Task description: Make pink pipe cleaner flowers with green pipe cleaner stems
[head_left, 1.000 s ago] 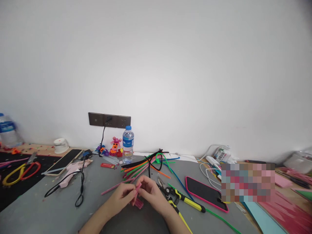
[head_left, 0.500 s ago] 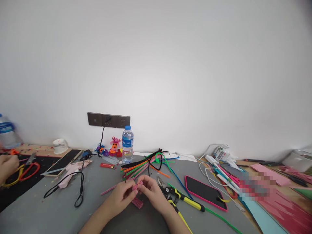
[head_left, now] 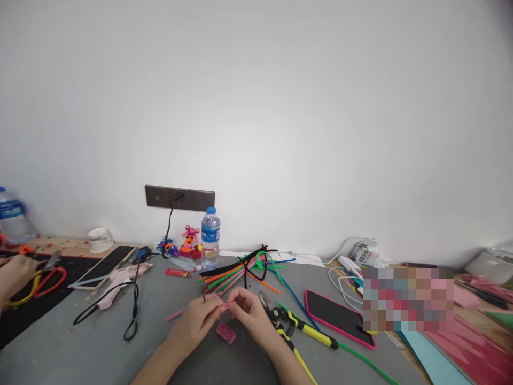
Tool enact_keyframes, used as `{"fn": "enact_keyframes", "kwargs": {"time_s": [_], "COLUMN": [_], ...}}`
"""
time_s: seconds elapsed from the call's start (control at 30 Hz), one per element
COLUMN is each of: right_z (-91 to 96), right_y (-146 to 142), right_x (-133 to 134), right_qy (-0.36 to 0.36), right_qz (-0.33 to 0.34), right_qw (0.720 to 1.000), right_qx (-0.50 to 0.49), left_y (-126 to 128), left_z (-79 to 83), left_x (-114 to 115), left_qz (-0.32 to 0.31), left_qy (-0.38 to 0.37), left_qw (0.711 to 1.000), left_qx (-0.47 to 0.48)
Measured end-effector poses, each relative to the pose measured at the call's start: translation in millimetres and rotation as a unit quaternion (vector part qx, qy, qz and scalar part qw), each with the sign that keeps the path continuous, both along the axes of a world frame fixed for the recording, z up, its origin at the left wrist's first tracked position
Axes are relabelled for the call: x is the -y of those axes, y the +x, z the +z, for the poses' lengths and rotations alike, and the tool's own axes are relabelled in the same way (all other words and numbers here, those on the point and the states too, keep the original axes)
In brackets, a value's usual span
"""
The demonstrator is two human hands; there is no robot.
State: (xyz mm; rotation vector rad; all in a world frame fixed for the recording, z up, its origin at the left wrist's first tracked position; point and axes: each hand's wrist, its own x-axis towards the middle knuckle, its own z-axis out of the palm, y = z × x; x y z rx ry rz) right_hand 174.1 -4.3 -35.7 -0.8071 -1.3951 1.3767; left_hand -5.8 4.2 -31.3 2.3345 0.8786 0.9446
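Note:
My left hand point(head_left: 203, 319) and my right hand point(head_left: 249, 316) meet over the grey mat, fingers closed in a pinch. Between their fingertips is a small pink piece point(head_left: 225, 306), mostly hidden; its kind is too small to make out. Just below the hands a glossy pink-red block-like piece point(head_left: 226, 332) lies on the mat, touched by neither. A pink stick point(head_left: 175, 315) pokes out beyond my left hand. Beside my right wrist lie yellow-and-black pliers point(head_left: 294, 326). Behind the hands spreads a bundle of coloured pipe cleaners point(head_left: 232, 275).
A water bottle point(head_left: 210, 238) stands near the wall, with small colourful figures point(head_left: 188, 243) beside it. A pink-cased phone point(head_left: 340, 318) is at right. Leftward are a pink glue gun point(head_left: 116, 286), another phone point(head_left: 105, 267), scissors point(head_left: 50, 280) and another person's hand point(head_left: 18, 275).
My fingertips have spread slightly apart, with the pink piece stretched between them. The glossy pink-red piece below shows more fully. At left, the other person's hand has shifted a little right.

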Motion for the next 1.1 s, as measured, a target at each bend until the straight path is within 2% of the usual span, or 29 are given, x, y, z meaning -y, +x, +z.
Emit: {"fn": "enact_keyframes", "kwargs": {"time_s": [0.2,0.4,0.73,0.97,1.1], "right_z": [-5.4,-6.6,-12.9,-16.4,-16.0], "right_y": [-1,-2,-1,1,0], "right_x": [-1,-2,-3,-5,-5], "right_qy": [0.01,-0.004,0.015,0.019,0.027], "right_qz": [0.002,-0.016,-0.037,-0.044,-0.045], "right_qw": [0.999,0.997,0.999,0.999,0.998], "right_qx": [-0.049,-0.076,-0.024,-0.018,-0.018], "left_y": [0,1,6,6,5], "left_z": [-4.9,0.9,-2.6,-0.1,-1.8], "left_x": [-3,-2,-1,1,-3], "left_qz": [0.015,0.014,0.022,0.015,0.01], "left_qy": [-0.008,-0.043,-0.147,-0.168,-0.148], "left_qw": [1.0,0.998,0.989,0.984,0.987], "left_qx": [0.015,0.037,0.024,0.059,0.057]}}
